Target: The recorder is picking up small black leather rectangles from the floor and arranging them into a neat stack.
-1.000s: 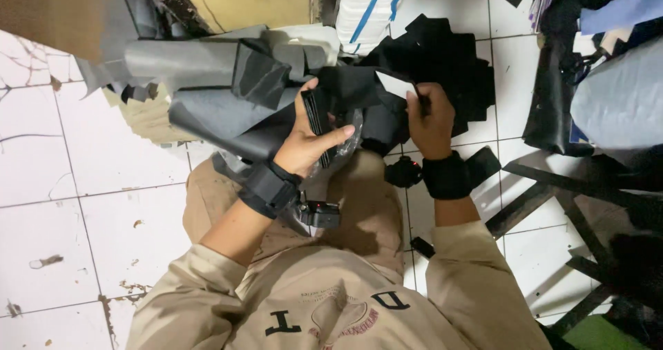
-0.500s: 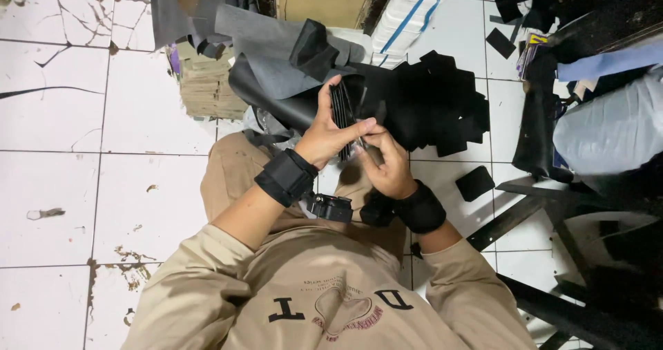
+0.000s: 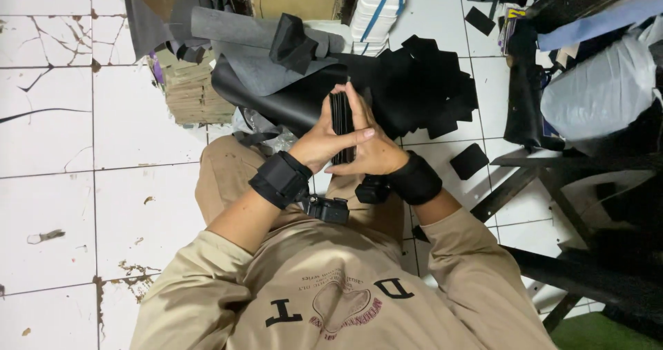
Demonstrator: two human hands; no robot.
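— Black stack of thin cut pieces [image 3: 341, 125], held on edge btwn both hands, just past the lap [image 3: 228, 174] — roughly screen centre, a bit toward 12.

— Grip?

— Left hand [image 3: 321, 143] clasps it from 9 o'clock, fingers wrapped onto the stack. Right hand [image 3: 373, 146] presses from 3 o'clock, fingers [image 3: 358, 108] laid flat along the side, pointing to 12. Both closed on it, palms squeezing the edges even. Black wrist straps [image 3: 280, 178] on both forearms w/ small black units hanging under.

— What's around?

— At 12 of the hands: black sheet roll [image 3: 276, 98] w/ grey felt roll [image 3: 242, 29] lying over it. At 1–2 o'clock: pile of black cutouts [image 3: 431, 87] on white floor tiles [image 3: 117, 129], touching the roll's end. One loose black square [image 3: 469, 161] at 3, apart from the pile. At 10: tan bundle of stacked pieces [image 3: 190, 98]. Far right, 2–3 o'clock: plastic-wrapped bundle [image 3: 601, 87] over a dark metal frame [image 3: 552, 177]. Person sits in beige shirt + trousers.
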